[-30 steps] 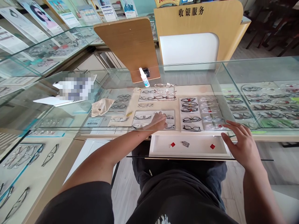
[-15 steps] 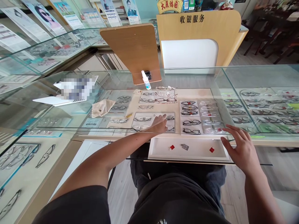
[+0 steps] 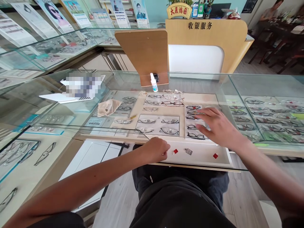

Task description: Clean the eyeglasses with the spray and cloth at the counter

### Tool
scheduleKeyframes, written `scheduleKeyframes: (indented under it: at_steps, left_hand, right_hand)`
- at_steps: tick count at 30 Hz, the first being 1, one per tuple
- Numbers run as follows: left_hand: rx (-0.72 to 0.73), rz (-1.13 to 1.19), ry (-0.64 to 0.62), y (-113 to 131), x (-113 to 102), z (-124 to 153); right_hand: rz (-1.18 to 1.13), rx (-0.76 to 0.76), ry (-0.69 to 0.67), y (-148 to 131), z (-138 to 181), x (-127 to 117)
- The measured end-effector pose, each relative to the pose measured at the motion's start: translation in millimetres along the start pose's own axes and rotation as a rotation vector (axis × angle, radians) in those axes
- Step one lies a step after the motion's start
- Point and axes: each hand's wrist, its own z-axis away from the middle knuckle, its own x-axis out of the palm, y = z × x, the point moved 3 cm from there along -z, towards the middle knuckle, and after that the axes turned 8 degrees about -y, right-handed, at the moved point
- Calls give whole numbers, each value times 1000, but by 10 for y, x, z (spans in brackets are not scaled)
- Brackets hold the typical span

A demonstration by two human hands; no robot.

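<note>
2 grips: right hand (image 3: 218,126) spread empty over frames (image 3: 193,108); left hand (image 3: 155,149) curled on drawer (image 3: 201,155); sign (image 3: 200,26) 收银服务.

Black-framed glasses (image 3: 193,108) in rows on grey tray (image 3: 190,123); white drawer (image 3: 201,156) pulled out below.

A beige cloth (image 3: 108,107) lies at ten o'clock on the glass worktop (image 3: 201,85). A spray bottle (image 3: 154,83) stands at twelve, before a wooden board (image 3: 144,53).

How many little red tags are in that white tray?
2. One red tag beside the left hand; the other red tag near the tray's right end, a grey tag between them. The right hand may hide part of the tray.
</note>
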Motion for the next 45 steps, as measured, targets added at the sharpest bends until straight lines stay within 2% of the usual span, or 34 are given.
scheduleKeyframes:
  at_steps: [3,6,9,13,17,19,20,23,25,26,28,32,35,38,41,45]
  left_hand:
    - [36,86,75,-14,-47,112]
    - [31,168,135,-65,-6,236]
    - [8,218,258,-138,90,388]
    - [69,432,414,-204,258,536]
    - [154,576,551,-203,378,570]
    - [172,548,602,-190,406,570]
    - [172,531,617,-185,415,568]
    - [119,510,647,-185,429,568]
    - [73,529,667,-191,430,571]
    - [58,541,682,-192,428,574]
    - [33,544,720,-190,422,583]
    - [-16,461,736,-164,421,601]
    - [-112,352,763,-141,436,623]
    - [-283,229,858,-119,462,649]
    - [-397,148,882,-90,495,632]
    - [-442,76,791,-82,527,560]
  right_hand:
    - [45,-93,-122,-157,-697,146]
    - [121,-104,-251,-237,-1215,335]
    - [185,-54,-333,-267,-1508,481]
    - [210,9,-341,-281,-1633,558]
    - [153,-6,-326,-411,-1447,392]
    - [-25,-102,-310,-568,-1202,189]
    - [-142,-164,-347,-660,-1043,83]
    - [-412,-196,-617,-882,-501,-136]
    - [-500,-153,-798,-961,-159,-125]
    - [-536,-143,-840,-984,-19,-64]
    - [-547,-91,-843,-990,173,180]
    - [-395,63,-778,-921,210,991]
    - [-198,177,-658,-812,-42,1593]
    - [-25,213,-497,-684,-440,2024]
    - [14,267,-325,-549,-854,2280]
    - [29,283,-237,-402,-1283,2518]
